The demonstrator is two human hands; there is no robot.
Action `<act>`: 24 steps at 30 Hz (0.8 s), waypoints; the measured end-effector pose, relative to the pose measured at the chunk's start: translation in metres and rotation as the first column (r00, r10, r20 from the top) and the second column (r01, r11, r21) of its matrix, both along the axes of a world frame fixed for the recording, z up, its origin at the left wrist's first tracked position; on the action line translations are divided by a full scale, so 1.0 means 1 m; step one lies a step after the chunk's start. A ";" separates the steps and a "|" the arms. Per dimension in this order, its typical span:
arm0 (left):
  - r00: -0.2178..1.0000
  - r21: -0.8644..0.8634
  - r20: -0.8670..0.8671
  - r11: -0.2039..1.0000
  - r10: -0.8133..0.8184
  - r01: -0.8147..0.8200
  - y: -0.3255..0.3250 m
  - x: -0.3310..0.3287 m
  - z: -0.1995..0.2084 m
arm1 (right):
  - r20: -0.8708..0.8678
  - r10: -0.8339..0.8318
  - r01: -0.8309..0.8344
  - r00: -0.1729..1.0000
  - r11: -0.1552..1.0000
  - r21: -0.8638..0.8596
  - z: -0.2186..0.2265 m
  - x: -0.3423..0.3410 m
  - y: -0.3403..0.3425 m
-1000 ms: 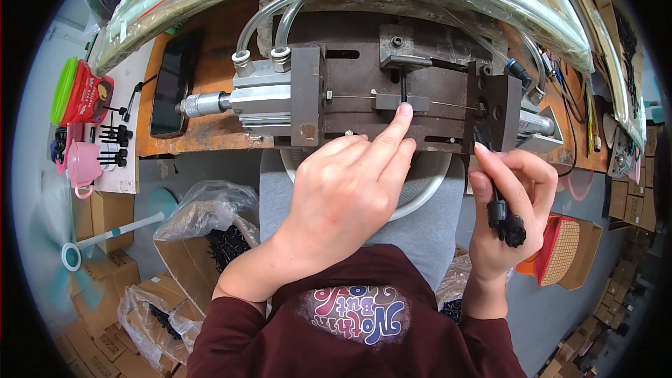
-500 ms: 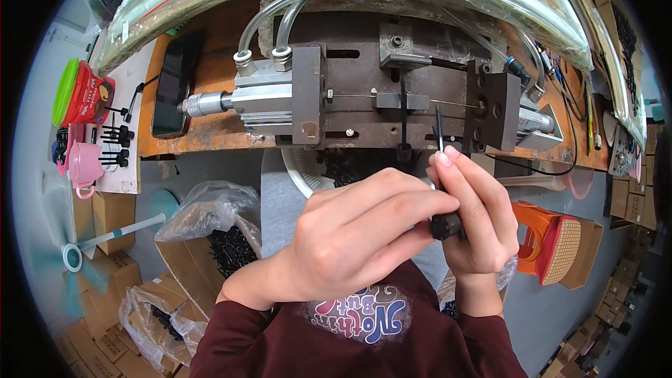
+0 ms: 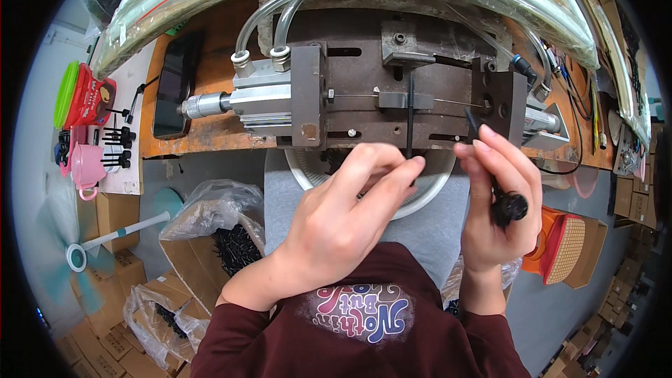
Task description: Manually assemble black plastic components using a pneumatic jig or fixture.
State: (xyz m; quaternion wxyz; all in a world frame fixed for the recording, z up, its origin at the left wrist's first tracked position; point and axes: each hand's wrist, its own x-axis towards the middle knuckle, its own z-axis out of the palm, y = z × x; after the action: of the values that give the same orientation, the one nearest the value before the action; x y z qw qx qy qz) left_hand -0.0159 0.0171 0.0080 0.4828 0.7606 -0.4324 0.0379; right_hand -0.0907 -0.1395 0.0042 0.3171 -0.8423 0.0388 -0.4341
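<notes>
My left hand is closed, its thumb and fingertips pinching the near end of a black rod-like bolt. That bolt lies across the small grey block in the middle of a dark metal fixture; its near end is hidden by my fingers. To the right, my right hand is closed around another long black bolt with a thick round head. Its head shows below the fingers, and its thin shaft points up toward the fixture's right block.
A white basin sits on my lap under the fixture. Air cylinders with clear hoses flank the fixture. A phone and pink cup are at left. A box of black parts and an orange stool stand beside me.
My hands have moved apart: the left to the near end of the bolt in the fixture, the right rightward with its own bolt, now tilted. The bolt in the fixture has shifted slightly right.
</notes>
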 end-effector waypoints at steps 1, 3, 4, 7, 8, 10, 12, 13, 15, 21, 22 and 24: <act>1.000 -0.006 -0.016 1.000 0.008 -0.008 -0.002 0.002 -0.005 | -0.011 0.009 -0.009 1.000 0.999 0.044 0.000 -0.001 -0.001; 0.994 0.123 0.105 0.992 0.011 -0.024 -0.003 0.006 -0.007 | -0.023 0.046 -0.042 0.999 0.988 0.145 0.000 -0.003 -0.002; 0.982 0.168 0.188 0.985 0.015 -0.047 -0.005 0.007 -0.008 | -0.043 0.057 -0.052 0.997 0.992 0.116 0.001 -0.004 -0.001; 0.938 0.229 0.345 0.967 0.026 -0.111 -0.010 0.015 -0.009 | -0.083 0.081 -0.075 0.993 0.994 0.074 0.003 -0.009 0.000; 0.936 0.235 0.350 0.966 0.023 -0.111 -0.011 0.017 -0.006 | -0.083 0.084 -0.077 0.993 0.993 0.089 0.004 -0.010 0.000; 0.935 0.246 0.353 0.963 0.019 -0.113 -0.011 0.018 -0.005 | -0.072 0.075 -0.068 0.995 0.993 0.093 0.004 -0.011 0.000; 0.937 0.257 0.350 0.960 0.018 -0.114 -0.011 0.018 -0.004 | -0.051 0.051 -0.047 0.997 0.996 0.072 0.003 -0.010 -0.001; 0.937 0.254 0.349 0.961 0.016 -0.111 -0.010 0.019 -0.005 | -0.054 0.049 -0.046 0.997 0.997 0.058 0.004 -0.010 -0.001; 0.938 0.247 0.347 0.964 0.011 -0.102 -0.009 0.021 -0.006 | -0.061 0.046 -0.044 0.997 0.999 0.029 0.005 -0.010 -0.002; 0.928 -0.204 -0.291 0.963 -0.232 0.177 -0.002 0.004 0.012 | -0.176 0.119 -0.144 0.977 0.981 -0.132 0.008 -0.013 0.000; 0.935 -0.263 -0.248 0.946 -0.255 0.189 -0.002 0.001 0.013 | -0.166 0.151 -0.172 0.974 0.977 -0.124 0.006 -0.012 0.002; 0.936 -0.230 -0.257 0.956 -0.239 0.181 -0.001 0.001 0.016 | -0.145 0.170 -0.186 0.975 0.977 -0.107 0.005 -0.009 0.008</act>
State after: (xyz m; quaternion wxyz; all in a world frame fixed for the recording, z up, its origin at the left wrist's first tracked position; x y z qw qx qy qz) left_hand -0.0149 0.0163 0.0240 0.6156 0.6541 -0.4324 -0.0789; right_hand -0.0994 -0.1318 0.0096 0.3004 -0.8873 -0.0417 -0.3475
